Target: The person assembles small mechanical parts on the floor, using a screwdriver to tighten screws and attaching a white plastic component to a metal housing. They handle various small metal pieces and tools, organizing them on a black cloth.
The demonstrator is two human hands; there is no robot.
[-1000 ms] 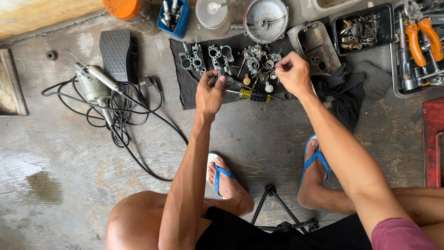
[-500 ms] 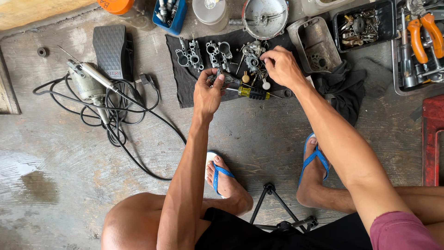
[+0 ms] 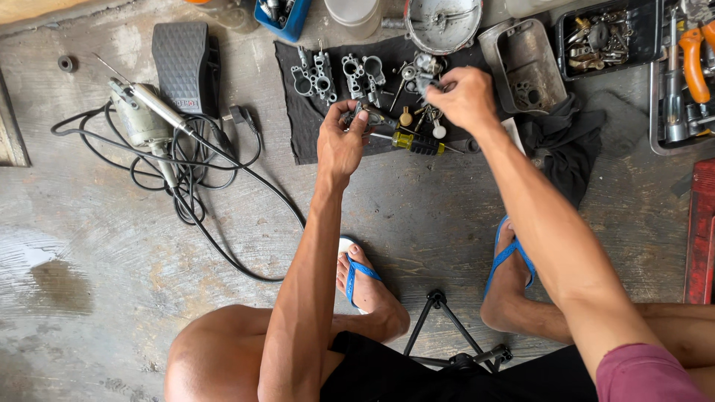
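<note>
My hands working over a black cloth [image 3: 313, 141] of small metal parts.
My left hand [image 3: 341, 145] is pinching a small metal part [image 3: 370, 115] in a closed grip; my right hand [image 3: 465, 97] is gripping another small piece [image 3: 432, 84] just beside it.

Concrete floor [image 3: 447, 216] carries a dark cloth [image 3: 309, 141], foot pedal [image 3: 182, 63], corded rotary tool [image 3: 141, 119] and parts trays [image 3: 640, 33]

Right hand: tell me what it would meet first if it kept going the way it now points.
The right hand points up-left; first would likely be the small metal parts on the dark cloth, though height above them is unclear.
</note>
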